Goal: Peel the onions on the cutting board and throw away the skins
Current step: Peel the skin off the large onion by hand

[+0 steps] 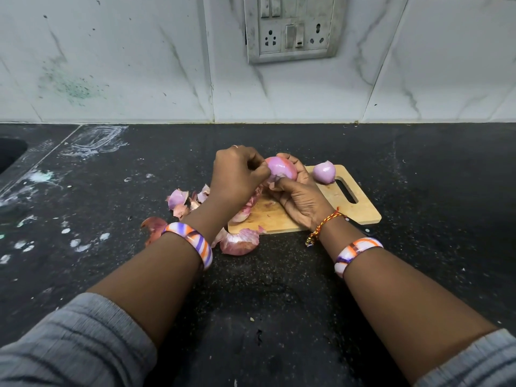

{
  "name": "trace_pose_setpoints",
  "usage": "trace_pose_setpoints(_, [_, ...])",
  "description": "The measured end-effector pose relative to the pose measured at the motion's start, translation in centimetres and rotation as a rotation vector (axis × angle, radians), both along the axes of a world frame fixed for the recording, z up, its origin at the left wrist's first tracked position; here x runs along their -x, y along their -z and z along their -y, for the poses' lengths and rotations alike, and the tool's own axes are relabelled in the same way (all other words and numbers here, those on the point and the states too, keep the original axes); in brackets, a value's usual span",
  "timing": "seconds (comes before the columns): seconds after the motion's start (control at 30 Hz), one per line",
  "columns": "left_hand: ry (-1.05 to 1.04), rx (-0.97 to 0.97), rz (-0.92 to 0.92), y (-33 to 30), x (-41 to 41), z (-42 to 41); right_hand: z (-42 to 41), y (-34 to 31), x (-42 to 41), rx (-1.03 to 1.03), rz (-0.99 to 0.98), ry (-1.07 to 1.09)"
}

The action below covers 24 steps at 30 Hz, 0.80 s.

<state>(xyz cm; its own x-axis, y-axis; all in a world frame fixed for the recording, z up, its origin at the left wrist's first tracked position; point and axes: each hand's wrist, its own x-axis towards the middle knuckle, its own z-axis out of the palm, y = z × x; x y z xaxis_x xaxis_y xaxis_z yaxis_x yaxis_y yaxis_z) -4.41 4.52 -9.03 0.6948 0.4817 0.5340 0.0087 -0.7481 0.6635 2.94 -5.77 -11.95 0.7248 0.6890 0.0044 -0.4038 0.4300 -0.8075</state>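
From here my left hand (237,174) covers the near-left side of the onion (280,169) and its own fingers' tips, both arms hide part of the cutting board (329,208), and the sink (11,155) left of it is cropped.

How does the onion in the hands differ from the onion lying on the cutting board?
The held onion is cupped by the right hand while the left hand pinches its skin; the other onion lies untouched on the cutting board. The held one looks larger and still trails skin; the other looks bare. Both are purple.
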Motion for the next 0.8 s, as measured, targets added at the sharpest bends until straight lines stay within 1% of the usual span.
trace_pose_setpoints(0.13, [-0.058,0.024,-0.009,0.1,0.0,-0.7,0.1,0.0,0.2,0.024,0.005,-0.018])
trace_pose_setpoints(0.33, [0.059,0.101,0.053,0.5,1.1,0.0,0.1,-0.1,0.1,-0.034,-0.032,-0.019])
trace_pose_setpoints(0.5, [0.013,-0.049,0.094,0.8,0.9,0.4,0.2,-0.1,0.1,-0.003,-0.017,-0.012])
trace_pose_setpoints(0.57, [0.012,-0.076,0.072,1.0,0.7,0.4,0.2,0.0,0.2,0.005,0.016,-0.004])
trace_pose_setpoints(0.67, [-0.035,-0.091,0.063,0.8,0.5,0.4,0.1,0.0,0.2,-0.030,-0.022,-0.006])
trace_pose_setpoints(0.8, [-0.078,-0.094,0.020,0.3,0.4,0.5,0.2,0.0,0.2,0.001,-0.004,-0.019])
